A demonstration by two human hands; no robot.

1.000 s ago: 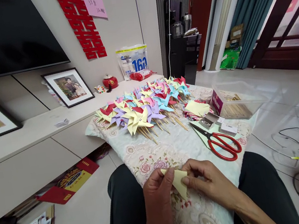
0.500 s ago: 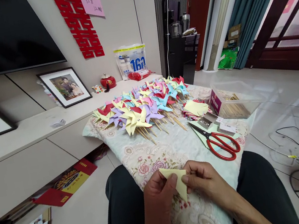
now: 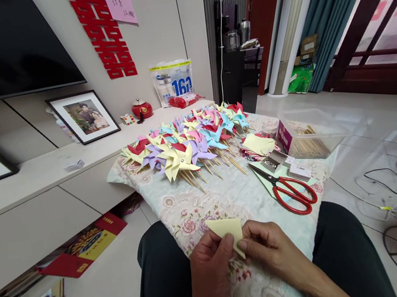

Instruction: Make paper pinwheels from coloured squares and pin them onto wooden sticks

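Observation:
A folded piece of pale yellow paper [image 3: 228,228] is held between both hands above the near end of the flowered cloth. My left hand [image 3: 211,264] pinches its left side, thumb on top. My right hand [image 3: 268,251] is closed on its lower right edge, thumb and fingertips together. Beyond them lie many finished paper pinwheels [image 3: 179,161] on wooden sticks, in yellow, purple, blue, pink and red. To the right are red-handled scissors [image 3: 294,194], a small open box of metal pins [image 3: 273,161] and a stack of coloured paper [image 3: 258,144].
A clear plastic bin [image 3: 311,144] with wooden sticks stands at the table's right side. The flowered tablecloth [image 3: 177,203] covers the table between my knees. Behind it runs a white cabinet [image 3: 95,154] with a framed photo [image 3: 84,118] and a red pot [image 3: 142,109].
The yellow paper has turned in my hands, and its upper part shows wider now. My right thumb has slid lower along its edge. The whole view has shifted slightly.

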